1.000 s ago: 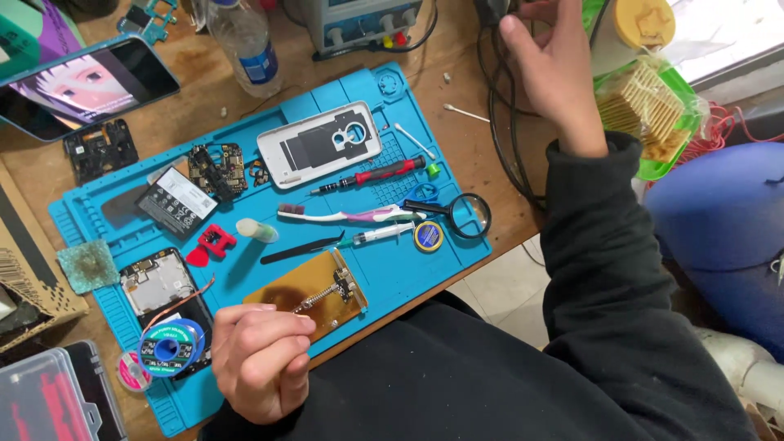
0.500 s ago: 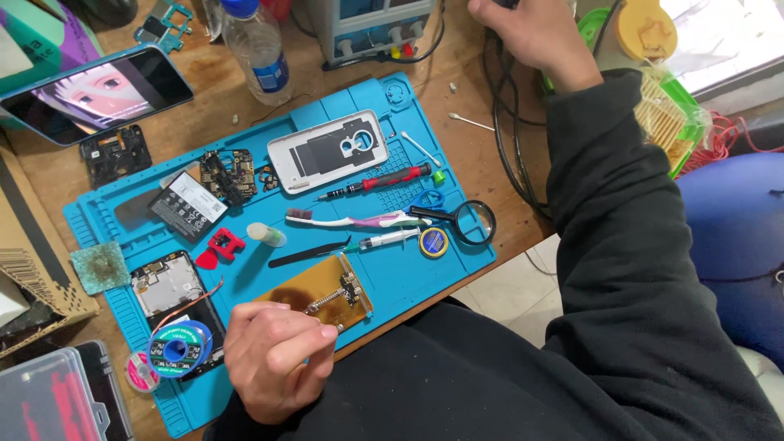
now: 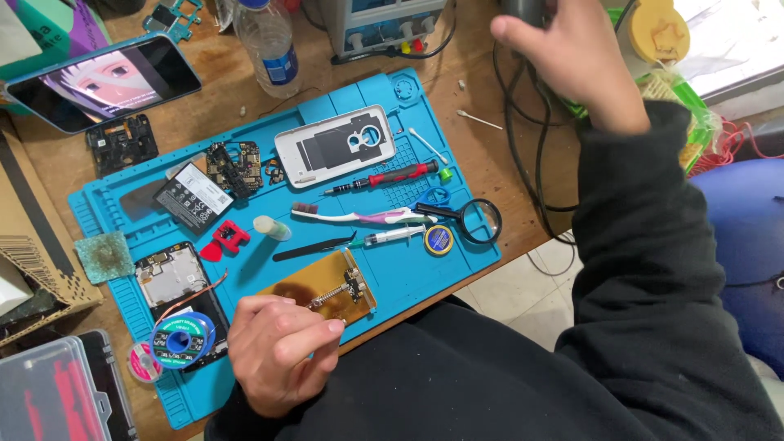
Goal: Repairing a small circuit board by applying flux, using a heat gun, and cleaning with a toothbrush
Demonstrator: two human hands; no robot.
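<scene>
- My left hand (image 3: 278, 351) is closed in a loose fist, its fingertips on the gold board holder (image 3: 322, 286) at the near edge of the blue mat (image 3: 408, 269).
- Tweezers (image 3: 314, 247) lie just behind the holder.
- Far right, my right hand (image 3: 572, 57) is closed on a dark tool (image 3: 523, 10).

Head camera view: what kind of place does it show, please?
Most likely a phone repair workbench. A blue work mat holds an opened phone back cover, a loose circuit board, a screwdriver and tweezers. The left hand rests at a small board clamp.
</scene>
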